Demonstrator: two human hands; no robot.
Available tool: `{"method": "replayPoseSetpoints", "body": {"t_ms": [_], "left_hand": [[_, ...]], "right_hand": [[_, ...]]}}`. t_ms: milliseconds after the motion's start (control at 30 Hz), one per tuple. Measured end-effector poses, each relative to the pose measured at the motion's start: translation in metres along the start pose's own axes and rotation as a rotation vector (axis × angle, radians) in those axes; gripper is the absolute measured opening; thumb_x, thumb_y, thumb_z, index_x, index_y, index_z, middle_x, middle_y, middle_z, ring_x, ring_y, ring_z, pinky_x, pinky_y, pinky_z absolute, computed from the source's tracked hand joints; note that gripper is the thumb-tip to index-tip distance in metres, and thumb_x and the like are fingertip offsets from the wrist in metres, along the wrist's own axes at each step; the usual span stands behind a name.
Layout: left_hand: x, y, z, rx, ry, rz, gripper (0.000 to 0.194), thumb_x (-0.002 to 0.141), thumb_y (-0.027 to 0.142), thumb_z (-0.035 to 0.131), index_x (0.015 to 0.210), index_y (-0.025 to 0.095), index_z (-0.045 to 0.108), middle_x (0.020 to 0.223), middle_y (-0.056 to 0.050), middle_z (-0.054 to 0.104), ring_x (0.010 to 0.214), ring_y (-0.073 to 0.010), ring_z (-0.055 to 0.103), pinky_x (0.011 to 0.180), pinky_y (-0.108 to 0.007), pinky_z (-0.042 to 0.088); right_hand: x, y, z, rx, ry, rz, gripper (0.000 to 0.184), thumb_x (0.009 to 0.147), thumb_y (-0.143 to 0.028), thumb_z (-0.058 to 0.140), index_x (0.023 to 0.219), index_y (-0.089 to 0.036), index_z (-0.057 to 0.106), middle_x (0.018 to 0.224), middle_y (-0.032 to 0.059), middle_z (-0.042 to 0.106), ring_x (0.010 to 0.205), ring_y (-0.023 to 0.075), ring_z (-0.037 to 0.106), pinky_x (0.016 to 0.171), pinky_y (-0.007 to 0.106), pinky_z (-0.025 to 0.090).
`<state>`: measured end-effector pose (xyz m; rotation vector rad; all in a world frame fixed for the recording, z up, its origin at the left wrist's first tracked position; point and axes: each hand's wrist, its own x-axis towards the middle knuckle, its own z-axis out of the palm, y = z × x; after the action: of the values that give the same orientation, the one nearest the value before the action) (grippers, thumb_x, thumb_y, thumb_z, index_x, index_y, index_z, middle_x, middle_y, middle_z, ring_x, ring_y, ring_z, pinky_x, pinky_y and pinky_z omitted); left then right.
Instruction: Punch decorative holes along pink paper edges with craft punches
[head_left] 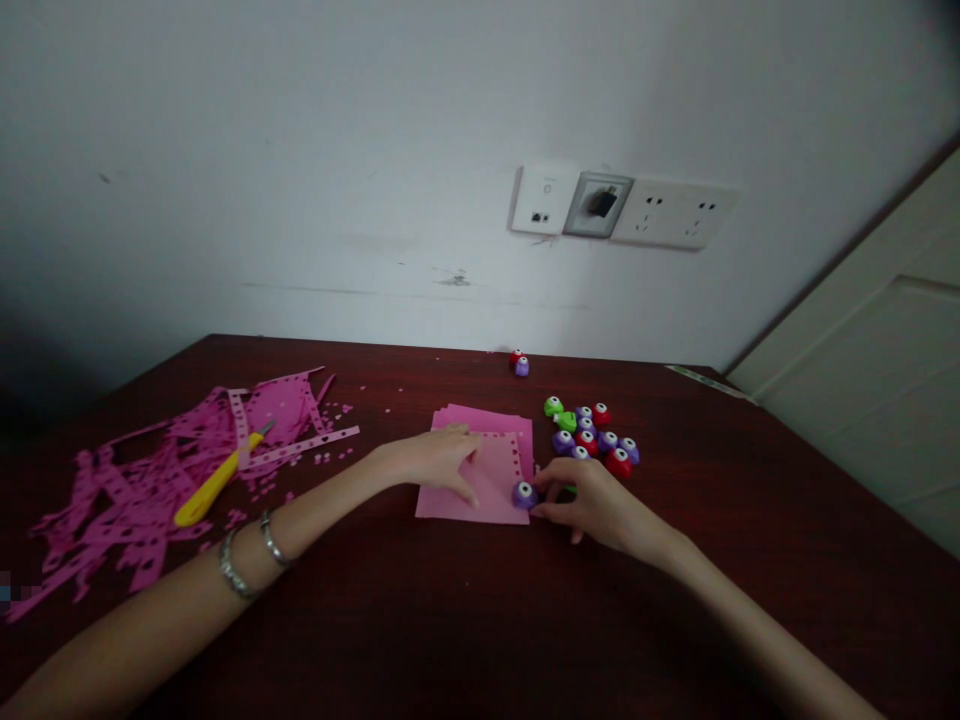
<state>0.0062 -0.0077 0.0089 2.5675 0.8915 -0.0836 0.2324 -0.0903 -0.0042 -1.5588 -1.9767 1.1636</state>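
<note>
The thumb and fingers of the right hand (pixel 589 495) pinch a small purple punch (pixel 523 495) at the right edge of a pink sheet (pixel 491 470), while the left hand (pixel 442 458) is spread flat on that sheet, gripping nothing and apparently steadying it. Beneath everything lies a dark reddish-brown table (pixel 450 620), smooth, with a faint wood grain. On its left side sprawls a heap of pink scraps (pixel 120 500), thin papery strips tangled and bent, several pierced by rows of holes. In the middle, the sheet rests on other pink sheets (pixel 487 417), flat and slightly out of line, a deeper pink showing at the back and right. Its decoration looks partway along: small cut-outs, seemingly hearts, line the visible far edge and run down the right side to just above the punch; the near edge looks plain, so that part seems left to do, and the left edge is too covered by the hand to judge. Right of the sheets sits a cluster of punches (pixel 586 442), rounded and glossy like plastic, in red, purple and green, each topped by a white eye-like disc. A slim yellow-handled cutter (pixel 210 495) with a grey tip lies among the scraps. Smallest are the pink paper bits (pixel 262 490) sprinkled beside the heap.
</note>
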Motion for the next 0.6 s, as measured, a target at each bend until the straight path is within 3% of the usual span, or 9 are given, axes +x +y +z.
{"method": "replayPoseSetpoints", "body": {"t_ms": [600], "left_hand": [[0.0031,-0.0028,0.0025,0.025,-0.037,0.011,0.052,0.062,0.053,0.063,0.093,0.012,0.053,0.091,-0.008,0.053,0.08,-0.02,0.047,0.064,-0.026,0.034]], "right_hand": [[-0.0019,0.0004,-0.002,0.035,-0.035,0.021,0.03,0.071,-0.029,0.065,0.098,-0.014,0.059,0.078,0.0037,0.057,0.055,0.0096,0.056,0.036,0.016,0.051]]}}
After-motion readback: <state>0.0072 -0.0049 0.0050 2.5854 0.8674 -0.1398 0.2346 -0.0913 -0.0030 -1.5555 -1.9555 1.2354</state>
